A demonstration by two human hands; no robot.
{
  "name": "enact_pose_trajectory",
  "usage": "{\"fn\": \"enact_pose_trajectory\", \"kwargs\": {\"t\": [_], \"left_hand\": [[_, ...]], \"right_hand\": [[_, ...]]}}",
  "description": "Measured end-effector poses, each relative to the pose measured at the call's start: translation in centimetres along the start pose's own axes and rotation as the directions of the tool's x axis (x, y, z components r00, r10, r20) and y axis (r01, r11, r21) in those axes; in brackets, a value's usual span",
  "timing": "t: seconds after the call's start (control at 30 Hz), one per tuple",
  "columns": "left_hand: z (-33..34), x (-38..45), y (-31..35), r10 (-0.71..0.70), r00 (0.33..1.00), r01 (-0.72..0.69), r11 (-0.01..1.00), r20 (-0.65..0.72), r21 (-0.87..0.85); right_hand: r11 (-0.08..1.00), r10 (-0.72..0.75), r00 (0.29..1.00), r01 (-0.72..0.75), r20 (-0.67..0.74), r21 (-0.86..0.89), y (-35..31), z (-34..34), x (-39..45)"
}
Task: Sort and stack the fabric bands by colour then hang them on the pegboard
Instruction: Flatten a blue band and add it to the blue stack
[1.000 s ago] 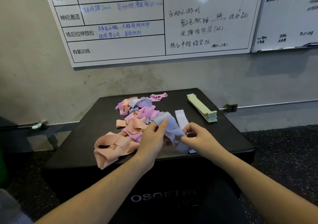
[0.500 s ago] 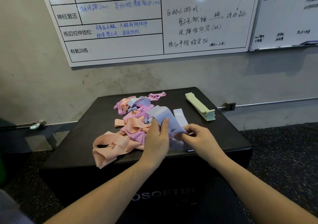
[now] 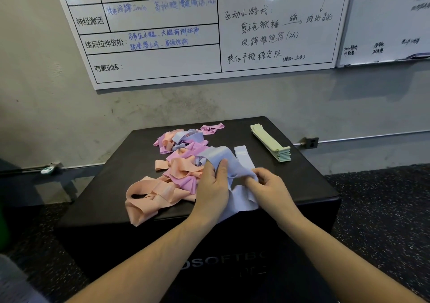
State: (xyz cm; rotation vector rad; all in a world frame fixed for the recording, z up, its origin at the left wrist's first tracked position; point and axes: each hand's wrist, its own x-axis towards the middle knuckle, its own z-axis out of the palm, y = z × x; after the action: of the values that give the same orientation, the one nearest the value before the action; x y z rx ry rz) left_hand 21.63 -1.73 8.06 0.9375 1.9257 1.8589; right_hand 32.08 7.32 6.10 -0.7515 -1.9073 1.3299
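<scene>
Both my hands, left (image 3: 213, 186) and right (image 3: 267, 184), pinch the soft lavender fabric band (image 3: 221, 157). It's light and floppy. I'd hold its folded ends so it lies flat.

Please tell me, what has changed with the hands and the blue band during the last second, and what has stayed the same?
Both hands kept their hold on the light blue band. The left hand and right hand lowered it toward the black box, and its lower end now spreads flat near the front edge. The mixed pile, the green stack and the flat pale band stayed where they were.
</scene>
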Motion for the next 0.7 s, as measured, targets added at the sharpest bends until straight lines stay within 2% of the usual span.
{"fn": "enact_pose_trajectory", "kwargs": {"t": [0.07, 0.13, 0.23, 0.3, 0.37, 0.47, 0.57, 0.7], "left_hand": [[-0.4, 0.4, -0.1, -0.038, 0.998, 0.037, 0.999, -0.053, -0.019], [-0.7, 0.7, -0.2, -0.076, 0.993, 0.073, 0.997, -0.088, -0.038], [-0.9, 1.3, 0.0, -0.161, 0.978, 0.153, 0.986, -0.130, -0.069], [-0.9, 1.8, -0.1, -0.220, 0.964, 0.209, 0.974, -0.151, -0.089], [-1.0, 1.9, -0.1, -0.244, 0.957, 0.232, 0.968, -0.155, -0.095], [-1.1, 2.1, -0.5, -0.259, 0.954, 0.236, 0.959, -0.151, -0.155], [-0.9, 1.9, -0.7, -0.270, 0.959, 0.255, 0.954, -0.080, -0.160], [-0.2, 1.5, -0.8, -0.224, 0.975, 0.221, 0.971, -0.014, -0.092]], "right_hand": [[0.975, 0.118, 0.989, -0.133, 0.093, 0.179, -0.3, 0.1, -0.2], [0.919, 0.171, 0.956, -0.242, 0.239, 0.312, -0.8, 0.0, -0.5], [0.836, 0.106, 0.891, -0.320, 0.441, 0.446, -1.2, -0.1, -1.1], [0.822, 0.055, 0.868, -0.320, 0.494, 0.471, -1.1, -0.1, -1.3], [0.900, 0.037, 0.885, -0.232, 0.464, 0.370, -0.8, 0.0, -1.4], [0.984, 0.027, 0.976, -0.064, 0.214, 0.166, 0.0, 0.2, -0.9], [0.987, 0.057, 0.998, -0.059, 0.020, 0.146, 0.8, -0.4, -0.1], [0.999, 0.046, 0.998, -0.046, 0.041, 0.010, 1.6, -0.8, 0.1]]}}
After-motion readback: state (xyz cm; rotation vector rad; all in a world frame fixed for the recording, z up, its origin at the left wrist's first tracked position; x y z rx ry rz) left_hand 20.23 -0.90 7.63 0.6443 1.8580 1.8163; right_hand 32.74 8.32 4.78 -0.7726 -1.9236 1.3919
